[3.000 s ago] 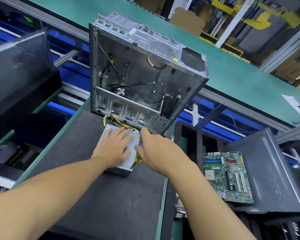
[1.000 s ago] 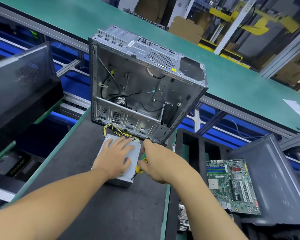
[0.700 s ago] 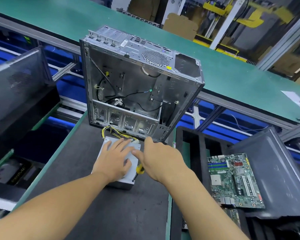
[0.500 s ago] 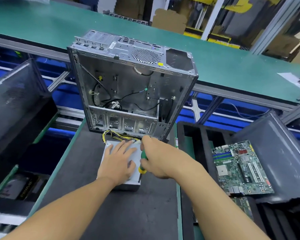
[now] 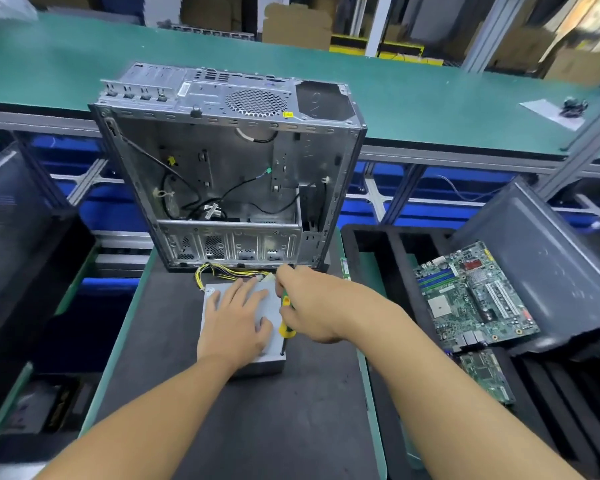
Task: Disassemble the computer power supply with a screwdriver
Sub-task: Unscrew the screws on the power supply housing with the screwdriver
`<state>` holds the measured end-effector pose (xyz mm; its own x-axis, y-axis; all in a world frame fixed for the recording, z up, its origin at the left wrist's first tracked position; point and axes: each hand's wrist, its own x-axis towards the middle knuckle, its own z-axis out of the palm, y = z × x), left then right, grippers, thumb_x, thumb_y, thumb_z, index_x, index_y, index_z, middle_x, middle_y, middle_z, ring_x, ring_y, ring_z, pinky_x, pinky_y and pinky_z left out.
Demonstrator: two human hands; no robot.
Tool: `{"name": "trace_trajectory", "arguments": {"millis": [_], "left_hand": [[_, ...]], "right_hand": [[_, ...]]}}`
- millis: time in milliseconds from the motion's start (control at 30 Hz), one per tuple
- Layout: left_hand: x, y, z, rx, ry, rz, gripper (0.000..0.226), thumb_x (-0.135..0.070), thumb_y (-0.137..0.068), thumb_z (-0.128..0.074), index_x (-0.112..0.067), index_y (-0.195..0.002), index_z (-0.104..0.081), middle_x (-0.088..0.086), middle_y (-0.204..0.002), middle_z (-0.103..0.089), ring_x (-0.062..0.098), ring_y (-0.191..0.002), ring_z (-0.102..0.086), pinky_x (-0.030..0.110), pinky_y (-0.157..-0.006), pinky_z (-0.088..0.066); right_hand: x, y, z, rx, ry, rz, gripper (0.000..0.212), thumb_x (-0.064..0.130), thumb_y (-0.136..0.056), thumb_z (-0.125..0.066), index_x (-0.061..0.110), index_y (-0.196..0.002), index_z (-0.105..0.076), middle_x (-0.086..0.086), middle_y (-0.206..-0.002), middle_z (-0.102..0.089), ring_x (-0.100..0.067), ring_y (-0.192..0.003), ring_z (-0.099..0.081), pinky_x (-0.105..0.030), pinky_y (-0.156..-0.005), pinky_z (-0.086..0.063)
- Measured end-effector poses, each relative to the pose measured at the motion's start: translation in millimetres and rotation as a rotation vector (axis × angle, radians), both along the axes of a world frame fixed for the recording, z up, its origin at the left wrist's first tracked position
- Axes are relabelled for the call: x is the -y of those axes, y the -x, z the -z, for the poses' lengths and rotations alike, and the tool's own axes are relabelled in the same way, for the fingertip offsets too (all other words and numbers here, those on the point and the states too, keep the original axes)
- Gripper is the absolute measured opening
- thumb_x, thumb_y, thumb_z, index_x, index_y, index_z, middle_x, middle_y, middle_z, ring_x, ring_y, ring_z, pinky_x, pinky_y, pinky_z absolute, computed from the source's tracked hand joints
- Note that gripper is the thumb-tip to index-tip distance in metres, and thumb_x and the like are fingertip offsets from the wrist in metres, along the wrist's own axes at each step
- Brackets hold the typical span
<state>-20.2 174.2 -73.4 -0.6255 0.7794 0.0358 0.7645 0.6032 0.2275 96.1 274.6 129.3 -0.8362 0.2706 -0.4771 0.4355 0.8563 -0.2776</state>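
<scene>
Grey metal power supply [image 5: 264, 365], on dark desk [image 5: 222, 427] just before the open computer case [image 5: 229, 174]; left hand [image 5: 234, 323] flat, fingers spread, on its top; right hand [image 5: 312, 306] gripping green-yellow screwdriver [image 5: 284, 329], tip at its near right corner.

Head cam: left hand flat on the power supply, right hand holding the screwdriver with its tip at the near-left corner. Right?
Wrong corner. The head view shows the right hand holding the screwdriver with its tip at the near-right corner of the power supply. The left hand does lie flat on top of it, as stated.
</scene>
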Motion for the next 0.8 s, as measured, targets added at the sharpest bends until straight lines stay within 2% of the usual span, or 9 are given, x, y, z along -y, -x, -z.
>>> {"name": "trace_trajectory", "arguments": {"millis": [167, 233, 333, 400, 500, 600, 667, 733, 800], "left_hand": [[4.4, 0.6, -2.1, 0.056, -0.058, 0.087, 0.054, -0.047, -0.088, -0.044, -0.035, -0.141, -0.043, -0.010, -0.162, -0.018, 0.010, -0.150, -0.010, 0.046, -0.119, -0.010], [6.7, 0.8, -5.6, 0.064, -0.104, 0.159, 0.051, -0.046, -0.083, -0.045, -0.035, -0.133, -0.050, -0.008, -0.156, -0.030, 0.012, -0.145, -0.021, 0.045, -0.118, -0.016], [12.7, -3.6, -10.9, 0.104, -0.138, 0.217, 0.029, -0.044, -0.079, -0.048, -0.037, -0.107, -0.054, -0.004, -0.133, -0.044, 0.018, -0.133, -0.035, 0.053, -0.118, -0.016], [19.1, -9.7, -8.3, 0.113, -0.062, 0.311, 0.036, -0.046, -0.081, -0.046, -0.039, -0.115, -0.054, -0.011, -0.141, -0.034, 0.018, -0.142, -0.020, 0.054, -0.120, -0.002], [28.7, -17.3, -6.8, 0.255, -0.040, 0.336, 0.027, -0.044, -0.091, -0.050, -0.048, -0.117, -0.057, -0.023, -0.150, -0.008, 0.010, -0.151, 0.009, 0.043, -0.120, 0.014], [34.7, -22.7, -21.4, 0.582, -0.159, 0.256, 0.035, -0.028, -0.092, -0.063, -0.059, -0.103, -0.048, -0.019, -0.149, -0.041, 0.002, -0.150, -0.010, 0.038, -0.121, 0.012], [37.5, -25.9, -25.8, 0.684, -0.176, 0.221, 0.044, -0.016, -0.090, -0.065, -0.049, -0.116, -0.053, -0.028, -0.130, -0.059, 0.003, -0.145, -0.029, 0.044, -0.121, 0.007], [36.7, -32.5, -27.8, 0.653, -0.153, 0.178, 0.042, -0.012, -0.089, -0.064, -0.034, -0.124, -0.058, -0.031, -0.127, -0.059, 0.010, -0.144, -0.032, 0.048, -0.120, -0.002], [31.9, -40.2, -29.4, 0.586, -0.150, 0.132, 0.025, -0.013, -0.089, -0.066, -0.034, -0.103, -0.066, -0.018, -0.137, -0.054, 0.019, -0.142, -0.036, 0.051, -0.117, -0.009]], "right_hand": [[7.4, -5.0, 4.6, -0.061, -0.068, 0.179, 0.021, 0.038, -0.100, -0.040, 0.019, -0.103, -0.034, 0.000, -0.085, -0.048, -0.028, -0.081, -0.051, -0.036, -0.058, -0.034], [13.5, -5.8, 6.8, -0.096, -0.148, 0.201, 0.028, 0.047, -0.102, -0.035, 0.020, -0.099, -0.032, 0.000, -0.084, -0.048, -0.028, -0.079, -0.048, -0.037, -0.062, -0.035], [23.8, -3.5, 11.6, -0.133, -0.133, 0.217, 0.013, 0.028, -0.103, -0.041, 0.017, -0.100, -0.034, -0.005, -0.094, -0.052, -0.032, -0.081, -0.052, -0.038, -0.062, -0.038], [26.8, -4.9, 9.6, -0.101, -0.033, 0.242, 0.012, 0.012, -0.097, -0.046, 0.016, -0.106, -0.038, -0.009, -0.110, -0.049, -0.030, -0.076, -0.054, -0.036, -0.058, -0.039], [29.0, -11.3, 1.9, -0.042, 0.051, 0.244, 0.029, 0.009, -0.092, -0.049, 0.017, -0.118, -0.040, -0.008, -0.120, -0.039, -0.027, -0.078, -0.049, -0.032, -0.051, -0.031], [33.4, -16.1, 0.4, -0.068, 0.059, 0.290, 0.030, 0.020, -0.093, -0.052, 0.015, -0.119, -0.038, -0.009, -0.126, -0.040, -0.031, -0.092, -0.048, -0.035, -0.057, -0.034], [34.6, -16.5, 1.6, -0.118, 0.074, 0.384, 0.036, 0.037, -0.098, -0.048, 0.014, -0.123, -0.036, -0.010, -0.126, -0.045, -0.034, -0.096, -0.052, -0.038, -0.065, -0.036], [33.8, -16.6, 4.1, -0.161, 0.016, 0.428, 0.043, 0.047, -0.100, -0.041, 0.012, -0.124, -0.036, -0.010, -0.113, -0.056, -0.032, -0.096, -0.057, -0.038, -0.066, -0.036], [33.0, -16.4, 7.4, -0.205, -0.070, 0.413, 0.038, 0.041, -0.103, -0.039, 0.010, -0.123, -0.036, -0.011, -0.105, -0.062, -0.031, -0.092, -0.059, -0.036, -0.063, -0.034]]}}
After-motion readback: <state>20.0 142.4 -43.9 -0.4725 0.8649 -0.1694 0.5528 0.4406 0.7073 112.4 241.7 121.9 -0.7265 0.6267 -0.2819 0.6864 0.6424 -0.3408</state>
